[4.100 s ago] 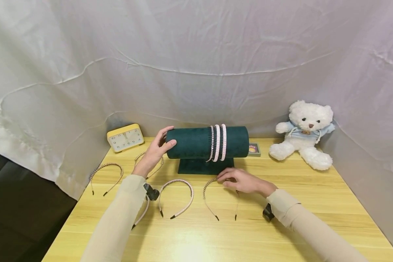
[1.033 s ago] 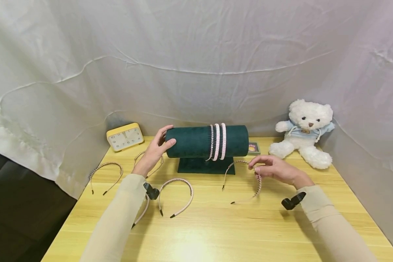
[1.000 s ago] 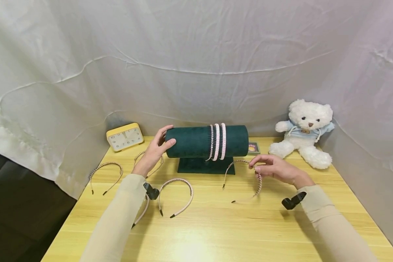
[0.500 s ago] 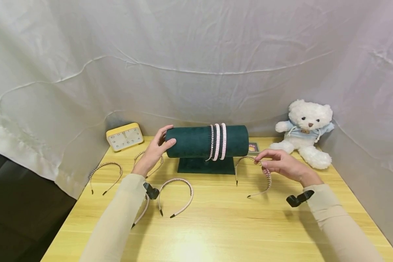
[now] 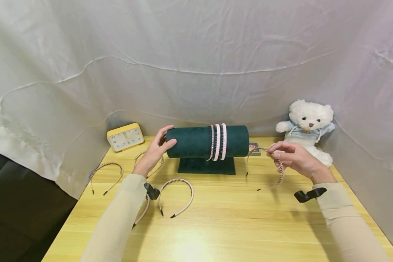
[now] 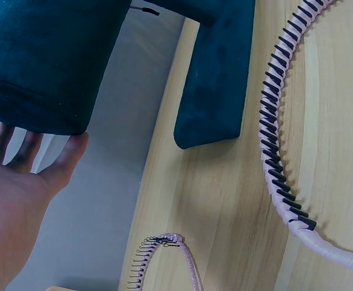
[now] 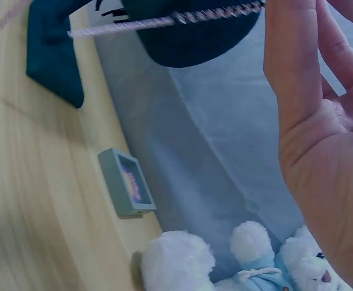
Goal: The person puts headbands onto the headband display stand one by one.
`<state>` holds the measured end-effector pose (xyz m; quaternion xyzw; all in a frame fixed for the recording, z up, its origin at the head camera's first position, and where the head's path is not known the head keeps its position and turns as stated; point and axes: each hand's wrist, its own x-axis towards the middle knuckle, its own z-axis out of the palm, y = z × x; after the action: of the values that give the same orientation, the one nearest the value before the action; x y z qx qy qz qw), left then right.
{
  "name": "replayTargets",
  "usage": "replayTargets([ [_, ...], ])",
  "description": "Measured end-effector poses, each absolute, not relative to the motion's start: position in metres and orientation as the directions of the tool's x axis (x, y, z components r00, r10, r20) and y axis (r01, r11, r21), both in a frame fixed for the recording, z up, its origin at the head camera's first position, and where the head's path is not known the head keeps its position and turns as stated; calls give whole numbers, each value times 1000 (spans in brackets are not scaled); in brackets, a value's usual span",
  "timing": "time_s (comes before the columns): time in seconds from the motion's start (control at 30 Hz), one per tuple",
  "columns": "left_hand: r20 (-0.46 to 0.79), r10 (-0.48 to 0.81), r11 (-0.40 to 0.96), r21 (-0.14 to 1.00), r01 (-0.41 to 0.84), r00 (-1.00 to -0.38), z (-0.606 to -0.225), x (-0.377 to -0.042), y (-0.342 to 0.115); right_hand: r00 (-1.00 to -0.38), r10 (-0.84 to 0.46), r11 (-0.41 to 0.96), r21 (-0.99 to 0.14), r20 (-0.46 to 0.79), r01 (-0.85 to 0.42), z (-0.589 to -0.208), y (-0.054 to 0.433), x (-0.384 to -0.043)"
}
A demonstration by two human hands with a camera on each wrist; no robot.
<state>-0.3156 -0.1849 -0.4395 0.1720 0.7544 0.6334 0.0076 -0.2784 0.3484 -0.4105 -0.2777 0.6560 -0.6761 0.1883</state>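
A dark green velvet headband display stand (image 5: pixel 191 142), a horizontal roll on a flat foot, stands at the back middle in the head view. Three pink toothed headbands (image 5: pixel 218 142) sit side by side around it, right of centre. My left hand (image 5: pixel 152 153) holds the roll's left end, thumb in front; its fingertips touch the end in the left wrist view. My right hand (image 5: pixel 296 160) pinches a thin braided headband (image 5: pixel 280 174) near its top, in the air just right of the roll. In the right wrist view one arm of that headband (image 7: pixel 122 27) crosses before the roll.
On the table at left lie a thick pink headband (image 5: pixel 191 193), a thin one (image 5: pixel 106 164), one behind my left wrist (image 5: pixel 160 163) and one partly under my sleeve (image 5: pixel 144 213). A yellow clock (image 5: pixel 126 138), small grey frame (image 7: pixel 128 182) and white teddy bear (image 5: pixel 309 127) stand at the back.
My right hand picked the thin headband up off the table and has carried it rightward and up, past the roll's right end. My left hand has stayed on the roll.
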Motion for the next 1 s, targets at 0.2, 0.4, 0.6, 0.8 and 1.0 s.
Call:
replayTargets([
  [0.2, 209, 272, 139, 958, 253, -939, -441, -316, -185, -831, -512, -122, -976, 217, -179, -405, 348, -279],
  [0.4, 208, 266, 142, 957, 252, -941, -441, -317, -185, -912, -352, -118, -976, 212, -181, -400, 337, -284],
  [0.6, 203, 271, 139, 959, 247, -941, -441, -317, -185, -932, -301, -76, -979, 202, -187, -396, 322, -289],
  [0.8, 203, 272, 137, 959, 246, -941, -439, -316, -185, -933, -307, -20, -981, 189, -193, -393, 308, -291],
  [1.0, 201, 270, 140, 959, 245, -942, -439, -315, -185, -940, -297, 75, -977, 170, -200, -393, 295, -292],
])
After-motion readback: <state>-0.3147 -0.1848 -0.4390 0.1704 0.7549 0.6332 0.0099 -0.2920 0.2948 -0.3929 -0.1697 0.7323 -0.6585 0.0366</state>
